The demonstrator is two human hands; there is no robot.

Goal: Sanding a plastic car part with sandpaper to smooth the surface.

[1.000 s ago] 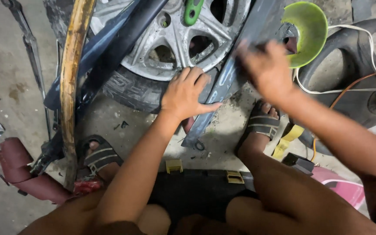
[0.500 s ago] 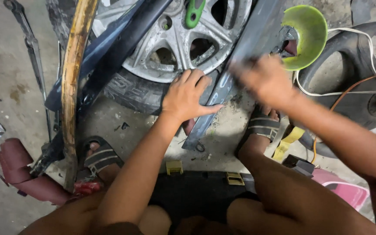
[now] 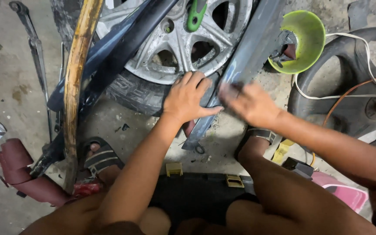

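left hand [image 3: 187, 99]: flat, fingers spread, pressing the dark trim strip [image 3: 240, 65] to steady it.
right hand [image 3: 249, 103]: blurred on the strip; finger state cannot tell.
strip: leans across the alloy wheel [image 3: 175, 39].
green bowl [image 3: 303, 41]: right of wheel.

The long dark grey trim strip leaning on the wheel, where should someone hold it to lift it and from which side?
Best guess: take the long dark grey trim strip by its bare middle, above both hands, coming from its right edge. It is narrow enough there to wrap, while the silver alloy wheel crowds its left edge and the lime green plastic bowl sits higher.
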